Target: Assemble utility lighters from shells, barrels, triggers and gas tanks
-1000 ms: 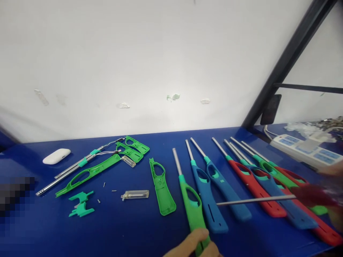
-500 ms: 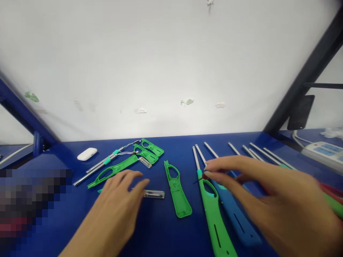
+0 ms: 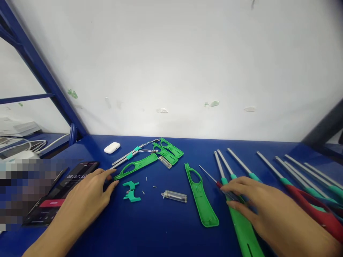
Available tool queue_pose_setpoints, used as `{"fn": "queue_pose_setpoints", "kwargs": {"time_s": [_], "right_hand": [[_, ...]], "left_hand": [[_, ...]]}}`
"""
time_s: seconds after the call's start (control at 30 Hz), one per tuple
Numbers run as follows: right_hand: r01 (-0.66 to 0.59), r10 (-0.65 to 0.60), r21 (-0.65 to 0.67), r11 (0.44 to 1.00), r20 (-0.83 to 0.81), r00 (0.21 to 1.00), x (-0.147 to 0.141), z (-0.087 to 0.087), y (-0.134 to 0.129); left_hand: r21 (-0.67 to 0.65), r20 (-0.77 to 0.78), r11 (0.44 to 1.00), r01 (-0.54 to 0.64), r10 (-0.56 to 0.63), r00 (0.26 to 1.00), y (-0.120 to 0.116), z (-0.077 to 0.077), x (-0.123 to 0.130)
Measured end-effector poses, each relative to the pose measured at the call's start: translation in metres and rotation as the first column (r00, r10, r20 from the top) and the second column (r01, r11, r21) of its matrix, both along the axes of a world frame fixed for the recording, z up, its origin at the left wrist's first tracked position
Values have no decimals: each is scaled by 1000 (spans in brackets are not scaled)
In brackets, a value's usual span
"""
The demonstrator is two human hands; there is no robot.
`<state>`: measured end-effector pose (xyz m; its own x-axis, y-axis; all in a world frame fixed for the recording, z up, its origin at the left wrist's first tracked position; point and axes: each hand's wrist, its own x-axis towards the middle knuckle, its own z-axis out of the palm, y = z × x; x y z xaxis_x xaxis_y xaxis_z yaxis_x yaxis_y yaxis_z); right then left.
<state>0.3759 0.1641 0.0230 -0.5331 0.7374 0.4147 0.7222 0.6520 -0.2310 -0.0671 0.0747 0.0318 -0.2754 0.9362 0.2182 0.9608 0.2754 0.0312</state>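
My left hand (image 3: 89, 196) is at the left, thumb and index finger apart at the tip of a green half shell (image 3: 144, 162). My right hand (image 3: 259, 207) pinches a screwdriver (image 3: 219, 184) by its clear handle; its thin shaft points up and left, above a closed green lighter (image 3: 245, 228). An open green half shell (image 3: 200, 200) lies just left of it. Between the hands are a clear fuel tank (image 3: 175, 196), turquoise plastic parts (image 3: 131, 194) and several small metal pieces (image 3: 154, 186).
More green shells (image 3: 171, 147), a second clear tank (image 3: 164, 162) and metal rods (image 3: 124, 158) lie farther back. A white case (image 3: 112, 147) is behind my left hand, a phone (image 3: 56, 200) beside it. Several lighters, one red (image 3: 308, 207), lie at the right.
The view has shifted left. My left hand has moved away from the clear tank to the green shell's tip, uncovering the turquoise parts. My right hand has lowered over the green lighter with the screwdriver.
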Motion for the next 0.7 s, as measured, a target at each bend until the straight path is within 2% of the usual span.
{"fn": "queue_pose_setpoints", "kwargs": {"time_s": [0.1, 0.2, 0.27, 0.3, 0.43, 0.6, 0.7], "right_hand": [[-61, 52, 88, 994, 95, 994, -2, 1, -2], [-107, 72, 172, 979, 199, 977, -21, 17, -11], [-37, 3, 141, 989, 231, 973, -39, 26, -19], [17, -50, 170, 985, 196, 979, -48, 27, -22], [17, -47, 163, 987, 185, 982, -68, 23, -30], [-9, -32, 230, 973, 178, 983, -65, 15, -30], [2, -44, 252, 968, 161, 986, -65, 16, -30]], "left_hand": [[-3, 30, 1000, -2, 2, 1000, 2, 0, 3], [10, 47, 1000, -5, 4, 999, 2, 2, 6], [25, 47, 1000, -17, 15, 999, 1, 3, 9], [33, 44, 999, -26, 24, 999, 1, 4, 11], [60, 24, 998, -33, 31, 999, -2, 9, 25], [183, 30, 975, 128, -136, 990, 4, 13, 60], [133, 12, 964, 230, -234, 972, 18, 21, 93]]}}
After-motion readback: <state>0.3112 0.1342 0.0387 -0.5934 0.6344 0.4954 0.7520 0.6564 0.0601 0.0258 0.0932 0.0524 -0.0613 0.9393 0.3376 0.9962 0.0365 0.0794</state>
